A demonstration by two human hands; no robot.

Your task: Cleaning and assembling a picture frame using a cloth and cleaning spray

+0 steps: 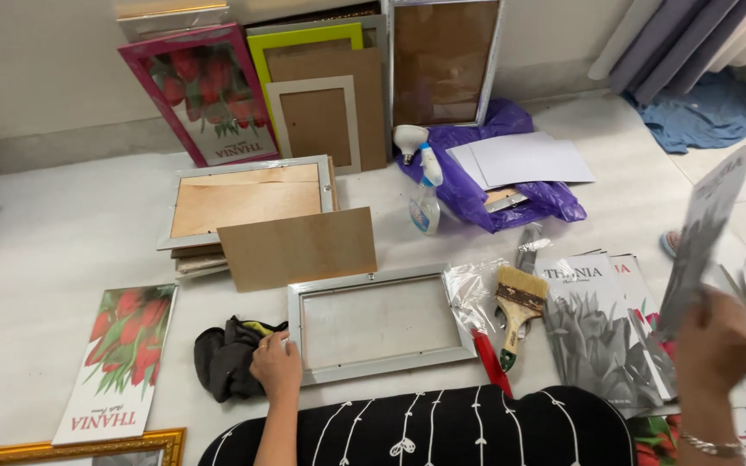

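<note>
A silver picture frame [379, 286] lies face down on the floor in front of me. My left hand [276, 368] rests on its near left corner, beside a dark cloth [226, 357]. Raised at the right, my right hand [715, 345] grips a grey flower print [706, 229] by its lower edge. More prints of the same kind [595, 328] lie stacked under that hand. A wide paintbrush [517, 309] and a red-handled tool [491, 362] lie on clear plastic just right of the frame. A brown backing board [298, 248] sits behind the frame.
A stack of frames [248, 200] lies at the back left. Several frames [321, 86] lean on the wall. A spray bottle [426, 198], a purple bag [494, 194] with white sheets, a red tulip print [120, 358], a gold frame [71, 447] and blue cloth [710, 116] surround me.
</note>
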